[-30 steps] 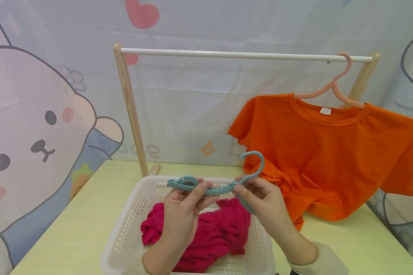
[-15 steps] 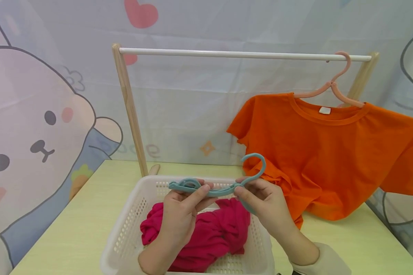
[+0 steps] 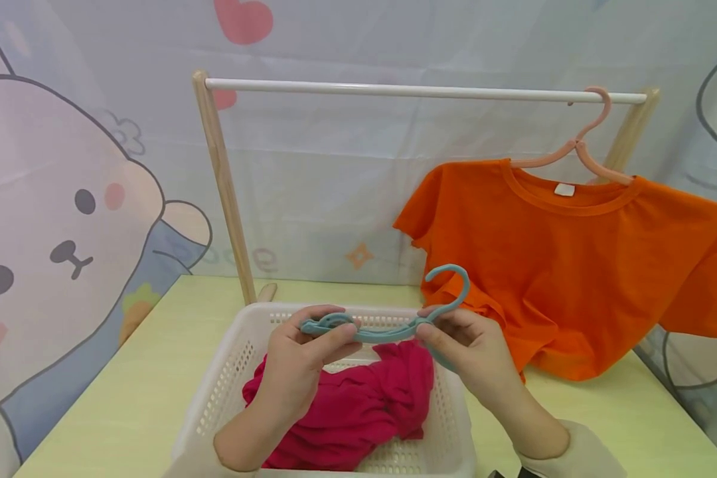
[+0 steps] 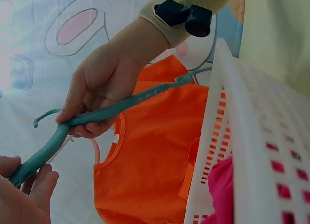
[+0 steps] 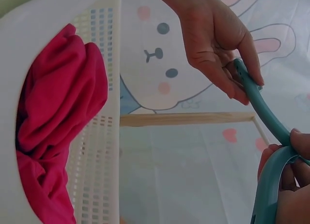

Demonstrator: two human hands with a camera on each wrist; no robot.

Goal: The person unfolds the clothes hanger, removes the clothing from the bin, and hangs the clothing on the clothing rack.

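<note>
1. Head: fingers of left hand [image 3: 295,362] and right hand [image 3: 469,352] grasp blue hanger [image 3: 388,335]; pink cloth [image 3: 364,408] at its 6 o'clock, in basket [image 3: 228,365].
2. Left wrist: hanger pinched by both hands; basket, 3 o'clock.
3. Right wrist: hanger, 4 o'clock; basket, 9 o'clock.

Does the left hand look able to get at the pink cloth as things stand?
Likely yes: the pink cloth lies uncovered in the open-topped basket near the left hand, though that hand would need to release the blue hanger first.
</note>
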